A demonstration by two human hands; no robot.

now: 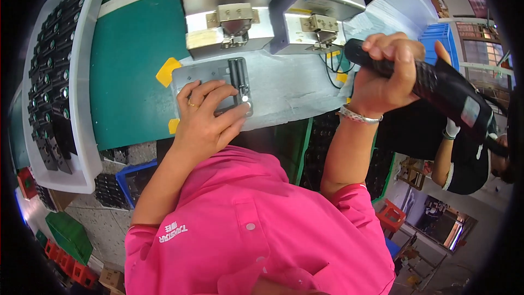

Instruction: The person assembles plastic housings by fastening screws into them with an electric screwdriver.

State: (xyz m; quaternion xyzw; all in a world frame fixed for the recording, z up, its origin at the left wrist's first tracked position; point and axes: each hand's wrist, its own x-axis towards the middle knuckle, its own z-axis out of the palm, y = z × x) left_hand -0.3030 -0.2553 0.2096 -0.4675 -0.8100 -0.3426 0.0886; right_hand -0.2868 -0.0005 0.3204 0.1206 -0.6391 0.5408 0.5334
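Left hand (206, 113) unclenched, fingers spread on grey fixture plate (210, 71) | plate near front edge of table (131, 87), slim black part (238, 74) in it | right hand (390, 74) raised, clenched round black electric screwdriver (443, 90)

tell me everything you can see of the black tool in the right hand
The black handheld tool is long and rounded, plastic by its look, with a textured middle section and a pale rectangular patch toward the end on the picture's right. The right hand wraps around it near its blunt left end, holding it up at a slant. Its far right end is hard to make out.
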